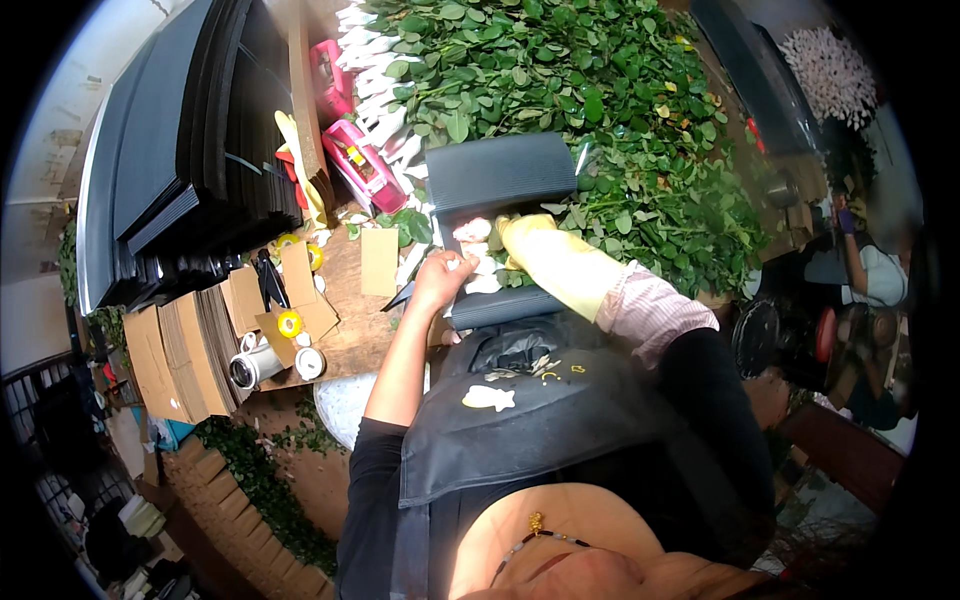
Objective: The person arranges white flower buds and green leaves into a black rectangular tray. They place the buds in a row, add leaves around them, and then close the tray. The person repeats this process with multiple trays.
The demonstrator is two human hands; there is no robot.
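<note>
A dark grey corrugated sheet (502, 172) lies on the table in front of me, its near part (505, 306) curving up by my apron. Between these two parts sit pale pink and white flower heads (473, 231). My bare left hand (441, 279) is at their left side, its fingers curled in on a pale bloom. From the right comes my right hand (520, 243) in a long yellow glove, its fingers beside the blooms and bent downward. Its fingertips are hidden, so any grip there cannot be made out.
Leafy cut stems (580, 70) cover the table beyond the sheet. Left are pink tape dispensers (362, 167), stacked dark sheets (165, 140), cardboard pieces (378, 262), yellow tape rolls (289, 323), black-handled scissors (268, 280) and a white cup (256, 366). At right another person (880, 275) works.
</note>
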